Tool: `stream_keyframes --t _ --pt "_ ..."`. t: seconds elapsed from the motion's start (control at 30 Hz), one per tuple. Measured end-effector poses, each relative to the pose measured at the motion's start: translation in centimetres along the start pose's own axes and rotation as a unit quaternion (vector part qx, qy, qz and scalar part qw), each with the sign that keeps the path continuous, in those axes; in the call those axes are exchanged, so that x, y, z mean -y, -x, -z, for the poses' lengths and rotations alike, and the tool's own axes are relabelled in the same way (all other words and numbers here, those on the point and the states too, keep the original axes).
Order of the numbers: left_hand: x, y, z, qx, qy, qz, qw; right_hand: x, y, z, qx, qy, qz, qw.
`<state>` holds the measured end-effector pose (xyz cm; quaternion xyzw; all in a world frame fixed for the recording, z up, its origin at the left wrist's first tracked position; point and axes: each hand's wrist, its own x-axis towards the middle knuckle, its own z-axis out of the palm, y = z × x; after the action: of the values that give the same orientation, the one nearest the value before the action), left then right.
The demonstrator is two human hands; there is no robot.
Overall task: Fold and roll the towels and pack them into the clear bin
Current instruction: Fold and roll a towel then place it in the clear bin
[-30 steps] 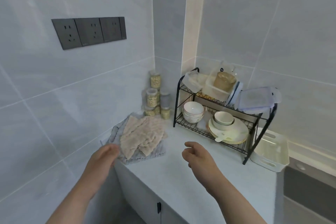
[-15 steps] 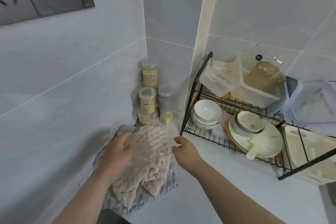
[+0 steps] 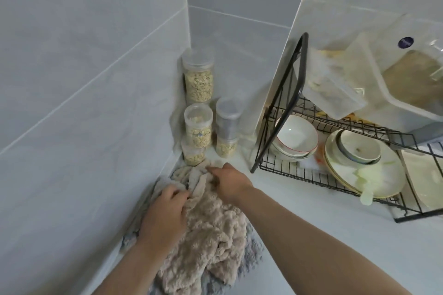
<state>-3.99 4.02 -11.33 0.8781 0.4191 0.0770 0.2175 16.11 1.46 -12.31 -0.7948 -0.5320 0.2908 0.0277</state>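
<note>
A crumpled beige towel (image 3: 211, 242) lies on top of a grey towel (image 3: 251, 246) on the white counter, against the left wall. My left hand (image 3: 165, 213) rests on the beige towel's left side with its fingers curled into the fabric. My right hand (image 3: 227, 181) grips the towel's far edge, just in front of the jars. A clear bin (image 3: 393, 84) sits tilted on the top shelf of the black wire rack, with something tan inside it.
Several clear jars of oats (image 3: 197, 81) stand in the wall corner right behind the towels. The black wire dish rack (image 3: 294, 93) to the right holds white bowls (image 3: 296, 136) and plates (image 3: 364, 170). Bare white counter (image 3: 323, 223) stretches right of the towels.
The view has closed in on the corner. Both hands moved forward onto the beige towel: the left slid along its left side, and the right went from beside it to gripping its far edge.
</note>
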Motion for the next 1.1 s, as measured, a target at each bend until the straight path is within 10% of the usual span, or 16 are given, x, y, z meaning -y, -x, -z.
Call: stream_keyframes --t 0.57,1.1 --pt "-12.1 10.3 10.3 -0.051 0.120 -0.102 0.986 -7.3 19.8 3.3 -0.347 -0.039 0.122 0.929" --pt "-28.5 6.3 1.2 -0.051 0.109 -0.289 0.950 -23.1 38.0 6.7 -0.421 -0.160 -0.101 0.887"
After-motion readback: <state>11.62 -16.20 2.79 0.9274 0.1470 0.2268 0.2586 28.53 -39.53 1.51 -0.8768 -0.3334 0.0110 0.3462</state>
